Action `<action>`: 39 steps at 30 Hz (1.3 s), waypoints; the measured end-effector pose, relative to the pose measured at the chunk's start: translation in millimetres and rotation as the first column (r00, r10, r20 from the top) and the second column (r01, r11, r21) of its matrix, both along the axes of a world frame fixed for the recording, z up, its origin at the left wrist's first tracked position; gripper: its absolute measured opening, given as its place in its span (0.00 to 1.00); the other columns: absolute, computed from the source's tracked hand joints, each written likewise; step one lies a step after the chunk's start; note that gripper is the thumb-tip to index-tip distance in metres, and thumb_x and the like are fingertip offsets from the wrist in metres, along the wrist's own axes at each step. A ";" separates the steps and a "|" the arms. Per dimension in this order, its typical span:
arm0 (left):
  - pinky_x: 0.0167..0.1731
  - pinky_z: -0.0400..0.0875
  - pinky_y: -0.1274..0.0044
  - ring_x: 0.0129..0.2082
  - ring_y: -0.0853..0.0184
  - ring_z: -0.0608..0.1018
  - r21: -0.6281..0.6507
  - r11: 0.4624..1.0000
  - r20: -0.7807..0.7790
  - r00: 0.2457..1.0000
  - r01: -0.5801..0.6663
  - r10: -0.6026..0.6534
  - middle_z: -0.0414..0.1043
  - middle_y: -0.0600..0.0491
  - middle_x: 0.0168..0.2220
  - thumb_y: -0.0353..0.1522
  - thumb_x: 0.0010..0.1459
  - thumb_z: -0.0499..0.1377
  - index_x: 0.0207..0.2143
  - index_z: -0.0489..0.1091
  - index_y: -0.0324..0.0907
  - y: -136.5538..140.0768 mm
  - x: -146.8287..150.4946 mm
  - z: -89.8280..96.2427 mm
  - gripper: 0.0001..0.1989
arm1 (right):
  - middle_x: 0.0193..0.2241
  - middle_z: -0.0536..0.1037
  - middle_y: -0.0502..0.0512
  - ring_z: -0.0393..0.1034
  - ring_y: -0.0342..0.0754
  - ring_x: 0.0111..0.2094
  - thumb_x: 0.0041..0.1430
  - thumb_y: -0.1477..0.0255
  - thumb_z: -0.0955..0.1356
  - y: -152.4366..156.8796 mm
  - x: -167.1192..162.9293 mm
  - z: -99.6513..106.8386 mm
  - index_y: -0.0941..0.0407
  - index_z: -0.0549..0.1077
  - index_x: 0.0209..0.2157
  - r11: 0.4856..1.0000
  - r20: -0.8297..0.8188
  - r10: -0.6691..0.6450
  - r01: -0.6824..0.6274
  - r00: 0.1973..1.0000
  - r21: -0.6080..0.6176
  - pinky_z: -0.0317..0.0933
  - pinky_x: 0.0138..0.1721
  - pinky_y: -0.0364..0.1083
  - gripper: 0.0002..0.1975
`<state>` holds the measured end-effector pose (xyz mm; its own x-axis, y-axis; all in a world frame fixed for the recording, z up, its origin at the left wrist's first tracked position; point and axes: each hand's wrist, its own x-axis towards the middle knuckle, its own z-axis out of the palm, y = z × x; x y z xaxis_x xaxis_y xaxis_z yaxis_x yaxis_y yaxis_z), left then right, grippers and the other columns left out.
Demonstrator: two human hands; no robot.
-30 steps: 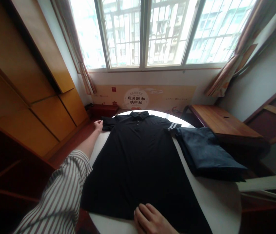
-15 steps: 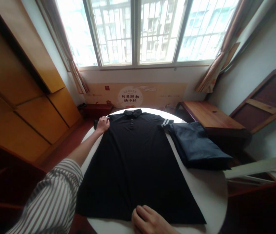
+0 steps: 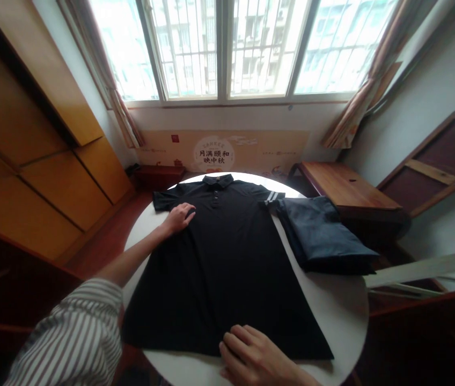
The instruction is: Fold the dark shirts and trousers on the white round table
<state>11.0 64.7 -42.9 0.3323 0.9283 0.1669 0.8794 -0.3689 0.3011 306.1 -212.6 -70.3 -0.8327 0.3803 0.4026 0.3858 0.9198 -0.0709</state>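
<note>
A black polo shirt (image 3: 227, 268) lies spread out, front up, on a round white table (image 3: 348, 321), its collar toward the window. White stripes mark the right-hand sleeve. On the left side of the shirt's chest, below the sleeve, rests my left hand (image 3: 180, 217), its fingers loosely bent with a gap to the thumb; I see no cloth pulled up in it. At the bottom hem, near the middle, my right hand (image 3: 255, 354) is closed with fingers curled together on the cloth; its thumb is mostly hidden. Folded dark blue clothing (image 3: 324, 233) lies at the shirt's right.
Beyond the table is a barred window (image 3: 223, 48) with curtains. A wooden desk (image 3: 348, 185) stands at the back right, close to the table. Wooden cabinets (image 3: 62, 182) line the left. A pale rail (image 3: 432, 268) runs by the table's right edge.
My left hand has moved from the left sleeve and shoulder inward and down onto the chest, uncovering the sleeve. My right hand stays at the hem. The view has shifted slightly.
</note>
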 end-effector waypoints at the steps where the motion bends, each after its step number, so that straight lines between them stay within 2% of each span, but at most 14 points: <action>1: 0.53 0.67 0.69 0.49 0.59 0.75 -0.010 0.994 0.053 0.992 0.111 -0.111 0.73 0.44 0.48 0.38 0.68 0.50 0.48 0.72 0.39 -28.5 -0.4 3.8 0.17 | 0.32 0.75 0.54 0.67 0.47 0.33 0.64 0.68 0.68 0.9 5.5 1.5 0.60 0.73 0.40 0.999 -0.002 -0.016 0.016 1.000 -0.028 0.64 0.32 0.46 0.09; 4: 0.40 0.71 0.74 0.35 0.65 0.76 -0.132 0.906 0.086 0.915 0.403 -0.394 0.73 0.50 0.36 0.41 0.67 0.52 0.39 0.73 0.41 -128.0 -5.9 13.8 0.15 | 0.37 0.77 0.57 0.70 0.49 0.39 0.65 0.69 0.67 1.7 26.8 4.9 0.58 0.74 0.43 0.993 -0.036 -0.091 0.088 0.995 -0.075 0.66 0.41 0.48 0.09; 6: 0.41 0.72 0.74 0.38 0.64 0.76 -0.170 0.835 0.073 0.852 0.523 -0.519 0.73 0.50 0.38 0.45 0.61 0.61 0.40 0.72 0.42 -190.2 -11.7 17.4 0.16 | 0.40 0.78 0.58 0.70 0.50 0.43 0.67 0.69 0.65 1.4 42.1 7.1 0.58 0.74 0.46 0.986 -0.095 -0.150 0.142 0.984 -0.091 0.67 0.44 0.48 0.10; 7: 0.43 0.73 0.73 0.40 0.63 0.76 -0.168 0.823 0.059 0.839 0.543 -0.541 0.73 0.49 0.41 0.47 0.57 0.64 0.44 0.72 0.43 -215.9 -14.7 17.6 0.19 | 0.42 0.78 0.59 0.71 0.50 0.44 0.68 0.69 0.64 1.3 48.8 8.2 0.58 0.75 0.46 0.983 -0.118 -0.170 0.159 0.978 -0.097 0.68 0.44 0.48 0.11; 9: 0.47 0.73 0.69 0.45 0.60 0.76 -0.088 0.847 -0.006 0.850 0.524 -0.527 0.73 0.46 0.46 0.45 0.56 0.65 0.51 0.70 0.44 -253.8 -20.1 14.4 0.24 | 0.42 0.79 0.58 0.71 0.50 0.45 0.70 0.70 0.62 1.1 58.8 9.8 0.57 0.76 0.46 0.982 -0.138 -0.177 0.166 0.975 -0.087 0.68 0.45 0.48 0.12; 11: 0.48 0.75 0.68 0.46 0.60 0.77 0.041 0.877 -0.074 0.877 0.479 -0.475 0.74 0.45 0.47 0.39 0.61 0.62 0.52 0.70 0.44 -274.5 -23.8 7.9 0.18 | 0.43 0.79 0.57 0.72 0.50 0.46 0.70 0.69 0.62 0.8 63.4 9.7 0.57 0.76 0.46 0.986 -0.120 -0.164 0.159 0.979 -0.054 0.69 0.46 0.48 0.13; 13: 0.47 0.76 0.70 0.43 0.62 0.78 0.130 0.876 -0.126 0.884 0.465 -0.450 0.75 0.47 0.44 0.31 0.66 0.56 0.49 0.72 0.42 -282.9 -25.1 1.9 0.11 | 0.43 0.79 0.58 0.72 0.51 0.46 0.70 0.69 0.62 0.1 62.7 7.5 0.57 0.76 0.46 0.988 -0.111 -0.157 0.156 0.981 -0.019 0.68 0.47 0.49 0.13; 18: 0.44 0.76 0.73 0.40 0.65 0.79 0.169 0.852 -0.158 0.867 0.495 -0.473 0.77 0.48 0.41 0.26 0.68 0.48 0.45 0.72 0.40 -279.5 -20.5 3.7 0.13 | 0.38 0.79 0.58 0.72 0.50 0.41 0.68 0.71 0.64 -4.1 46.9 0.1 0.58 0.75 0.44 0.984 -0.121 -0.178 0.179 0.977 -0.007 0.67 0.44 0.49 0.09; 22: 0.35 0.73 0.76 0.33 0.66 0.76 0.084 0.899 -0.051 0.903 0.430 -0.427 0.74 0.50 0.36 0.30 0.71 0.47 0.40 0.70 0.41 -269.5 -21.3 8.3 0.12 | 0.37 0.77 0.58 0.71 0.53 0.40 0.66 0.65 0.66 -6.7 22.0 -1.6 0.59 0.72 0.49 0.975 -0.061 -0.223 0.221 0.973 -0.037 0.66 0.42 0.52 0.15; 24: 0.31 0.70 0.77 0.31 0.67 0.74 0.061 0.915 -0.020 0.917 0.399 -0.398 0.72 0.52 0.32 0.33 0.71 0.47 0.37 0.69 0.42 -265.3 -24.3 5.5 0.12 | 0.36 0.76 0.56 0.70 0.52 0.38 0.65 0.67 0.67 -6.4 7.0 -2.7 0.59 0.70 0.49 0.970 -0.012 -0.237 0.236 0.971 -0.053 0.64 0.39 0.51 0.14; 27: 0.28 0.65 0.77 0.26 0.69 0.72 0.066 0.898 -0.007 0.901 0.434 -0.435 0.70 0.54 0.28 0.42 0.69 0.52 0.32 0.66 0.42 -261.3 -28.6 -2.0 0.16 | 0.32 0.73 0.51 0.67 0.49 0.33 0.63 0.75 0.67 -4.1 -11.2 -3.5 0.57 0.69 0.40 0.969 0.083 -0.221 0.228 0.972 -0.091 0.61 0.35 0.48 0.04; 30: 0.29 0.64 0.76 0.25 0.69 0.71 0.054 0.862 -0.028 0.864 0.504 -0.503 0.70 0.55 0.28 0.46 0.66 0.53 0.33 0.66 0.41 -259.4 -30.1 -4.9 0.18 | 0.32 0.71 0.50 0.67 0.49 0.33 0.62 0.76 0.67 -1.4 -17.3 -0.4 0.55 0.66 0.36 0.952 0.125 -0.240 0.259 0.963 -0.163 0.60 0.34 0.47 0.04; 33: 0.30 0.64 0.76 0.28 0.69 0.73 0.062 0.850 -0.065 0.852 0.523 -0.520 0.72 0.54 0.30 0.40 0.69 0.52 0.38 0.69 0.42 -259.3 -29.4 -0.3 0.13 | 0.33 0.71 0.50 0.67 0.48 0.34 0.61 0.78 0.66 -0.1 -11.9 3.3 0.55 0.66 0.36 0.947 0.147 -0.212 0.241 0.966 -0.213 0.60 0.36 0.47 0.05; 39: 0.29 0.64 0.76 0.27 0.68 0.70 0.106 0.844 -0.141 0.848 0.527 -0.511 0.70 0.54 0.28 0.28 0.68 0.52 0.31 0.67 0.42 -267.6 -26.5 9.3 0.11 | 0.37 0.73 0.51 0.68 0.50 0.38 0.53 0.86 0.65 -2.2 8.1 1.2 0.56 0.67 0.42 0.950 0.188 -0.201 0.238 0.961 -0.202 0.63 0.41 0.50 0.16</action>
<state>-15.5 -202.9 -33.5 0.7812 0.5858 0.2157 0.5707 -0.8102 0.1336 314.2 -214.8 -69.1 -0.7658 0.6246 0.1532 0.5995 0.7795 -0.1813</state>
